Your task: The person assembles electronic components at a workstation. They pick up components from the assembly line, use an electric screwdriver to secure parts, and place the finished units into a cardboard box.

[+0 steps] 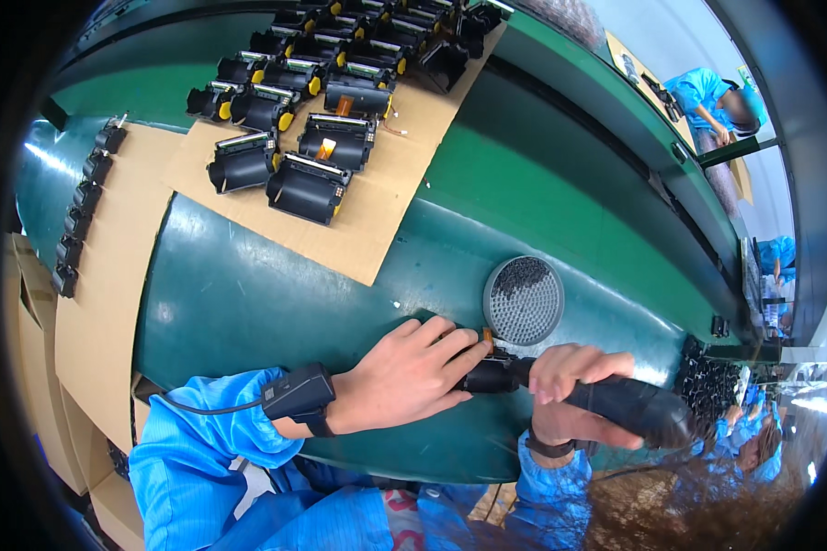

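My left hand bends its fingers over a small black plastic housing on the green tabletop, partly covering it. An orange flat ribbon cable stands up at the housing's far side, beside my fingertips. My right hand is wrapped round a black electric screwdriver, which lies nearly level with its front end at the housing's right side. The tip is hard to make out. Just beyond the housing sits a round grey dish with a dimpled bottom and a heap of small dark screws.
Rows of black housings with yellow parts stand on a cardboard sheet at the far left. Several smaller black parts line another cardboard sheet. Dark parts are piled at right. A co-worker sits beyond the green ledge.
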Motion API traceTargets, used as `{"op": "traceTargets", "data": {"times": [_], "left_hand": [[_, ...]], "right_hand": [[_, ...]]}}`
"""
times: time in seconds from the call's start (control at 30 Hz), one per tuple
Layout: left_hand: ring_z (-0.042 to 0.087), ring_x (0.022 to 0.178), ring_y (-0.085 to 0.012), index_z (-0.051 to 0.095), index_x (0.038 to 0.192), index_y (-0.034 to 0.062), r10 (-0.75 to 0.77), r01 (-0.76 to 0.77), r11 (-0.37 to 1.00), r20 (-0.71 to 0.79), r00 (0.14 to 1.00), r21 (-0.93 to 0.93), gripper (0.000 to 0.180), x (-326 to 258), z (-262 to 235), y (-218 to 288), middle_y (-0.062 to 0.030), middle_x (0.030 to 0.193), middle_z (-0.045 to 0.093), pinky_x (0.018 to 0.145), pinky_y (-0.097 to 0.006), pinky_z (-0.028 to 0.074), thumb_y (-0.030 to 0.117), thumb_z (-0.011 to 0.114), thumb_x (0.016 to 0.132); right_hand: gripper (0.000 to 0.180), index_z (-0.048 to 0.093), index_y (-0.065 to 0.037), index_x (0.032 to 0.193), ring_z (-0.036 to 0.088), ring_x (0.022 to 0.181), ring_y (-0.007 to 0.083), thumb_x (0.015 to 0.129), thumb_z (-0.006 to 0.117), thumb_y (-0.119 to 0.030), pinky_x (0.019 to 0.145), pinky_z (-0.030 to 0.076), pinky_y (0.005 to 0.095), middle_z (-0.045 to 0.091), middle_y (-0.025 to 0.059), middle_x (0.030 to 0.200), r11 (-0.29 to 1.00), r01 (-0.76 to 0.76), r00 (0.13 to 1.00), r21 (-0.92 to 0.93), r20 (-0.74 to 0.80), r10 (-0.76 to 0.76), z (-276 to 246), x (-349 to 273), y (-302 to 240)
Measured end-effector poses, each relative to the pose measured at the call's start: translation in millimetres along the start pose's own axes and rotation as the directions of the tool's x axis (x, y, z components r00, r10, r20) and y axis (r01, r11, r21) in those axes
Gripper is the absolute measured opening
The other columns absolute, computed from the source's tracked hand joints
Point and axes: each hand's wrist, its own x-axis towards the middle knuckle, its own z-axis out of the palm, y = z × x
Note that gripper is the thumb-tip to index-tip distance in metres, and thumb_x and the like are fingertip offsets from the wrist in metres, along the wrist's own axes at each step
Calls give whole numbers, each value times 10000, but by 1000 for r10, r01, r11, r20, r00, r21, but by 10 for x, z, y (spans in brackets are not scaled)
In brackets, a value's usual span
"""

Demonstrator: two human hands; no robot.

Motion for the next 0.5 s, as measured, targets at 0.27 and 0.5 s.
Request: {"op": "traceTargets", "data": {"times": [0.27, 0.5], "left_hand": [[553, 1090, -242, 608, 1344, 25, 19, -19, 1000, -18, 1000, 21, 634, -6, -20, -13, -70, 1203, 593, 865, -342, 504, 365, 784, 838], [545, 1087, -233, 609, 1323, 12, 31, -31, 999, -18, 999, 18, 638, 22, 21, -14, -71, 1175, 578, 853, -329, 506, 351, 801, 819]], "right_hand": [[865, 477, -81, 1050, 470, 463, 138, 851, 388, -917, 417, 425, 281, 491, 37, 665, 989, 129, 968, -67, -207, -140, -323, 317, -109], [888, 464, -73, 1045, 497, 468, 154, 839, 379, -933, 422, 445, 292, 492, 47, 657, 994, 85, 978, -70, -187, -96, -489, 255, 77]]}}
